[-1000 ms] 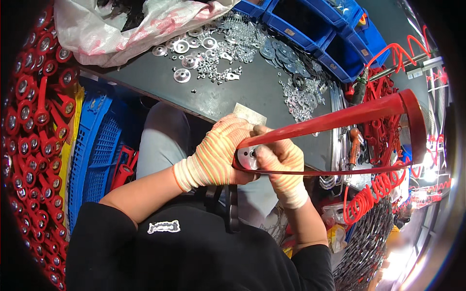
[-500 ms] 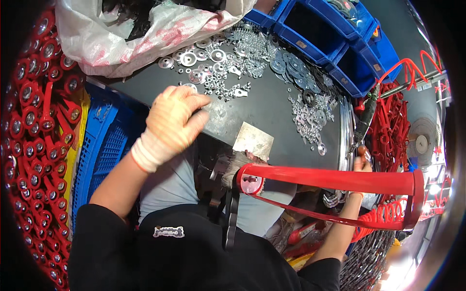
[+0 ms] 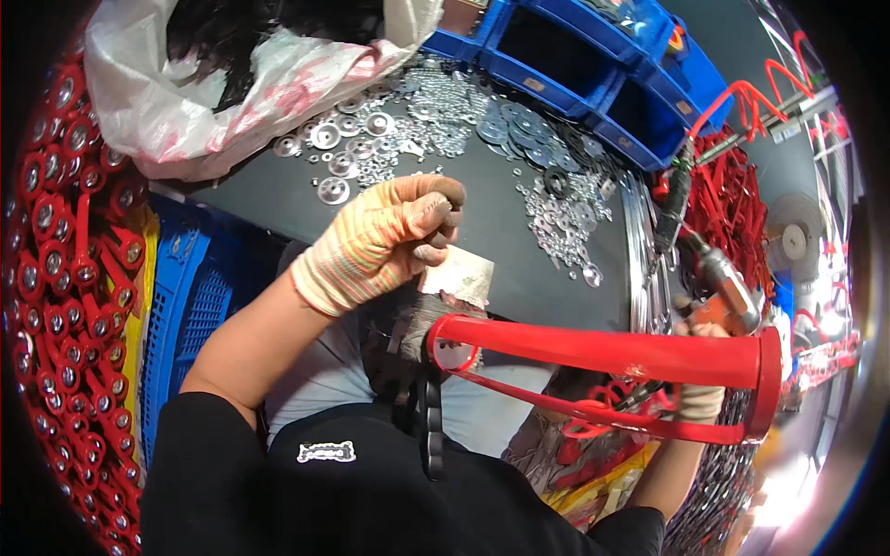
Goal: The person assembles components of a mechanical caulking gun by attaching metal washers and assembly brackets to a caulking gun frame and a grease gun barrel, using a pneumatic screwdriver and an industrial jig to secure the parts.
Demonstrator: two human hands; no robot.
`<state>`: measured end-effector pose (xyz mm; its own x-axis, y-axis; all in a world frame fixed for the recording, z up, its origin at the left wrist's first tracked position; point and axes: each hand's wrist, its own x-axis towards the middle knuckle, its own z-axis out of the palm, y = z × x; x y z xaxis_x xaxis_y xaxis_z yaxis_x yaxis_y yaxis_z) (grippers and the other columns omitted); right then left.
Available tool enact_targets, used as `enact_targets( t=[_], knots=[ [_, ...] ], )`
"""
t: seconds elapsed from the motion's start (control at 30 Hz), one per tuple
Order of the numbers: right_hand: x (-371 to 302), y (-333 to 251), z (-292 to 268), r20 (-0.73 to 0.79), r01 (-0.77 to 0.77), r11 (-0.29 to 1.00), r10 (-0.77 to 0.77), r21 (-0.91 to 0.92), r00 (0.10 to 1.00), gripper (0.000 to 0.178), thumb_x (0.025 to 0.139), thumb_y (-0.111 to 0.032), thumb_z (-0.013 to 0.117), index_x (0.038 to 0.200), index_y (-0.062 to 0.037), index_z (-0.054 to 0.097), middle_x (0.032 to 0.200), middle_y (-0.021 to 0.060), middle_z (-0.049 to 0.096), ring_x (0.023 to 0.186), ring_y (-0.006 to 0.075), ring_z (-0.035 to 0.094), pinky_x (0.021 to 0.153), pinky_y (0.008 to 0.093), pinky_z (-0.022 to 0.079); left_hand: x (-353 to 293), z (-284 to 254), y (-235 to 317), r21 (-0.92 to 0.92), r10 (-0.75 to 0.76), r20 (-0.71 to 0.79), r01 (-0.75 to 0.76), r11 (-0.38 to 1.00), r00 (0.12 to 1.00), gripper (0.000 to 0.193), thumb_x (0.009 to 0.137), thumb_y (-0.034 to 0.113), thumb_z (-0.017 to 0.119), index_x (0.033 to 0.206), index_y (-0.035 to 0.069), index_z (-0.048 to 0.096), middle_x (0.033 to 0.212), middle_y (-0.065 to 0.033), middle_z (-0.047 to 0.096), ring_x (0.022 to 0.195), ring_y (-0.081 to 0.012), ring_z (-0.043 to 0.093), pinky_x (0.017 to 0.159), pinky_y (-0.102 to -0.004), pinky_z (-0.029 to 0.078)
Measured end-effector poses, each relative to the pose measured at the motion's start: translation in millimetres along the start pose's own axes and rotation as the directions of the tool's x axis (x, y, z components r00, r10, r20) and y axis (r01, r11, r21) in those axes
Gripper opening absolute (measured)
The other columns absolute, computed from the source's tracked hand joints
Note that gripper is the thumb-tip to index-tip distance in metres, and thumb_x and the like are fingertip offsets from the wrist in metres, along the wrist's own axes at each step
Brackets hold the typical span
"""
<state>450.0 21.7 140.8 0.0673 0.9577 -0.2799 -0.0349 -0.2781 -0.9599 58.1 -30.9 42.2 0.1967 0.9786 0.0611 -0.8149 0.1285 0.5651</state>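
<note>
My left hand (image 3: 394,227), in a striped, stained work glove, is raised over a square metal plate (image 3: 459,275). Its thumb and fingertips are pinched together; whatever they hold is too small to tell. A red metal frame (image 3: 603,350) of long curved bars lies across my front, its round end against a clamp-like fixture (image 3: 417,326) above my lap. Behind the frame's far end is my right hand (image 3: 702,398), partly hidden by the bars. Its fingers are closed round a pistol-shaped power tool (image 3: 728,289) with a grey nose and an orange part.
Loose washers, nuts and discs (image 3: 445,111) cover the dark bench's far side (image 3: 593,296). Blue bins (image 3: 575,65) and a white sack (image 3: 222,120) stand behind. A blue crate (image 3: 199,287) and stacked red parts (image 3: 65,296) fill the left. A tool hangs (image 3: 677,195) at right.
My left hand has moved right from the hardware toward the metal plate and closed its fingers. My right hand has come nearer, behind the red frame, with the power tool now in view.
</note>
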Motion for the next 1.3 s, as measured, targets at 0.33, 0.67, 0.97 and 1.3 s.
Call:
enact_targets(
  t=[0.33, 0.67, 0.97, 1.3],
  knots=[
    [-69, 32, 115, 0.049, 0.02, 0.994, -0.015, -0.11, 0.999, 0.075, 0.07, -0.038, 0.08, 0.126, -0.0028, 0.048, 0.097, 0.0111, 0.061, 0.073, 0.0157, 0.063, 0.062, 0.0285, 0.054, 8, 25, -23, -0.07, -0.011, 0.043, 0.014, 0.997, 0.999, 0.032, 0.086, 0.028, 0.069, 0.1, 0.001, 0.058, 0.08, -0.0053, 0.056, 0.064, -0.0117, 0.05, 0.058, -0.0242, 0.043],
    [-78, 46, 116, 0.276, 0.026, 0.996, -0.002, -0.081, 0.961, 0.063, 0.075, -0.031, 0.077, 0.124, -0.0025, 0.05, 0.101, 0.0125, 0.061, 0.077, 0.0176, 0.063, 0.063, 0.0292, 0.053, 1, 27, -24, -0.237, 0.013, 0.131, 0.018, 0.971, 0.991, 0.024, 0.089, 0.016, 0.065, 0.107, 0.0, 0.061, 0.086, -0.0089, 0.062, 0.071, -0.0142, 0.058, 0.063, -0.0269, 0.048],
    [-77, 52, 104, 0.448, 0.017, 0.999, 0.006, -0.048, 0.894, 0.053, 0.08, -0.026, 0.075, 0.121, -0.0022, 0.053, 0.105, 0.0138, 0.062, 0.081, 0.0193, 0.064, 0.063, 0.0298, 0.053, 0, 44, 1, 0.23, -0.007, -0.051, 0.019, 0.973, 0.999, 0.024, 0.083, 0.013, 0.069, 0.096, -0.005, 0.062, 0.076, -0.0096, 0.062, 0.061, -0.0128, 0.06, 0.051, -0.0217, 0.048],
    [-96, 26, 90, 0.32, -0.181, 0.967, 0.231, -0.177, 0.919, 0.061, 0.069, -0.031, 0.08, 0.115, 0.0012, 0.056, 0.092, 0.0131, 0.064, 0.067, 0.0148, 0.061, 0.056, 0.027, 0.05, -23, 10, -12, 0.744, 0.498, 0.636, -0.64, -0.192, 0.59, 0.045, 0.078, 0.041, 0.069, 0.105, 0.005, 0.064, 0.108, -0.0169, 0.06, 0.092, -0.0296, 0.06, 0.079, -0.0361, 0.048]
  ],
)
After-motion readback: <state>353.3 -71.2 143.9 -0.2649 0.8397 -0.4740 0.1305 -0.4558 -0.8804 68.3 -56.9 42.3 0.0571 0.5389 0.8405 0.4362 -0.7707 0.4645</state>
